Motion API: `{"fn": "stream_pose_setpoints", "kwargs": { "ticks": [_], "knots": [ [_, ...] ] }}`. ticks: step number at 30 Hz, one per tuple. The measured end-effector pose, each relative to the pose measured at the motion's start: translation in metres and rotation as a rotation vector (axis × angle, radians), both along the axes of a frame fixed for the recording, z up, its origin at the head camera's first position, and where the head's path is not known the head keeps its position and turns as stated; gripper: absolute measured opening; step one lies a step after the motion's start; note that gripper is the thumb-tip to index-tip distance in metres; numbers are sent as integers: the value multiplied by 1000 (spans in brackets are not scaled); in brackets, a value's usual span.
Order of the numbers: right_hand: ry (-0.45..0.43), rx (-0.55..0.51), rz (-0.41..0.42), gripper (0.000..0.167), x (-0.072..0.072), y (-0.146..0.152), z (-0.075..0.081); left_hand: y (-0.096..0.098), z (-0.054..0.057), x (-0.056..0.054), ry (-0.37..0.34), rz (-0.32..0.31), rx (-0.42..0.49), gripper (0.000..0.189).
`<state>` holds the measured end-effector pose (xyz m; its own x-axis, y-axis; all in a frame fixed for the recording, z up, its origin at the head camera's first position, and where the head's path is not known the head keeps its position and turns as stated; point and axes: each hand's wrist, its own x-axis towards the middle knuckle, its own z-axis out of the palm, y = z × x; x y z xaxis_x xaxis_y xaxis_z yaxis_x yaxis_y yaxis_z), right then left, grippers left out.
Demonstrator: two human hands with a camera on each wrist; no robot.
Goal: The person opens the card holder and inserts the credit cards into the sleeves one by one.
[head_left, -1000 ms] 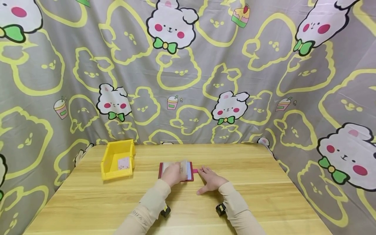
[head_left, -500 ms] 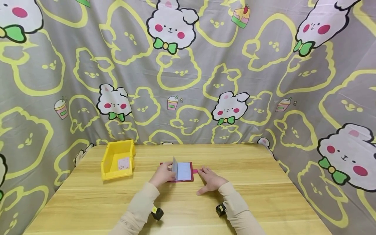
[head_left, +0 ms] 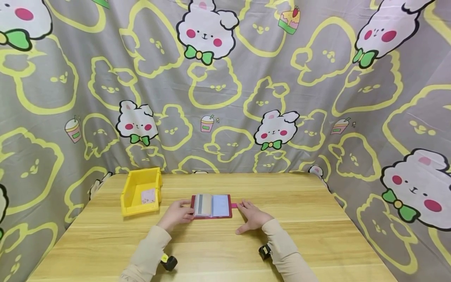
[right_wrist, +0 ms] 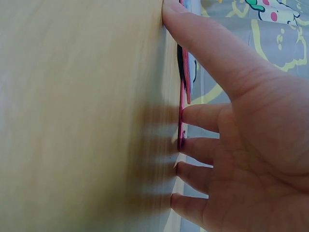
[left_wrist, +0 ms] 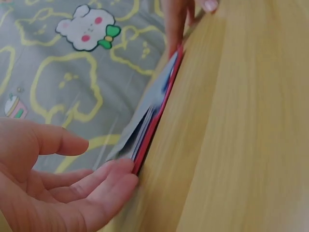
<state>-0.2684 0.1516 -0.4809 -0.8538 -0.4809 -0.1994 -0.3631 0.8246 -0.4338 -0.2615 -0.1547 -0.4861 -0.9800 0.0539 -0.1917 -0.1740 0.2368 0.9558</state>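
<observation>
A red card holder [head_left: 221, 206] lies spread open on the table, just beyond the hands in the head view. Beige and striped clear-sleeved leaves [head_left: 203, 205] rest on its left side, with a pale blue page on its right. My left hand [head_left: 177, 214] touches the holder's left edge with its fingertips, thumb held apart, as the left wrist view confirms. From the right side a pink strap [head_left: 234, 205] sticks out. My right hand [head_left: 254, 216] rests with spread fingers there, fingertips on the strap and the wood.
A yellow open-front bin [head_left: 140, 213] stands at the back left of the wooden table [head_left: 218, 250], with a small pinkish card [head_left: 148, 196] inside. Behind the table hangs a grey patterned curtain [head_left: 225, 113].
My left hand has turned the leaves over from right to left, let go of them and moved left to the holder's edge. The right hand stays put.
</observation>
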Motion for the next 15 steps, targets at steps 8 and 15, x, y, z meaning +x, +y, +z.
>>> {"fn": "stream_pose_setpoints", "kwargs": {
  "ticks": [8,15],
  "knots": [
    [1,-3,-4,103,1,-1,1,-42,23,16,9,-53,-140,48],
    [4,-4,-4,104,2,-1,1,-80,53,21,55,-65,-196,45]
  ]
}}
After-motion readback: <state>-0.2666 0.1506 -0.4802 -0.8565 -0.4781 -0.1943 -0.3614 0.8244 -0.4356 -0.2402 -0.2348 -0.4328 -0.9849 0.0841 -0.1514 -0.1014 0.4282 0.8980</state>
